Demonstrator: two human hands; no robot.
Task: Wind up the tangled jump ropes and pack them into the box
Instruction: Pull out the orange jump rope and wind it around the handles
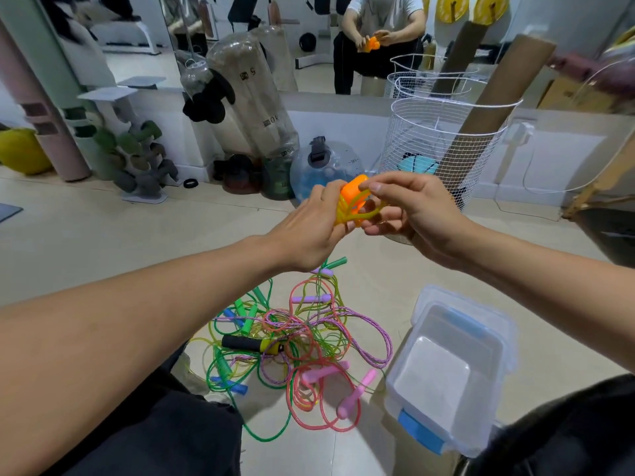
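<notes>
Both grips close on one coiled orange plastic jump rope (354, 202): the left hand (314, 228) wraps handles and coils, the right hand (409, 206) pinches a loose loop. Light and springy, the cord probably uncoils unless held at the bundle. Below, tangled coloured jump ropes (295, 341) cover the floor beside the open clear plastic box (450, 369).

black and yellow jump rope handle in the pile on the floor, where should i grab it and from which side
Grip the black foam-like shaft of the black and yellow jump rope handle near its left end, coming straight down from above. It lies nearly flat on top of the tangle of coloured ropes, and that end looks freest; cords cross its yellow end.
</notes>
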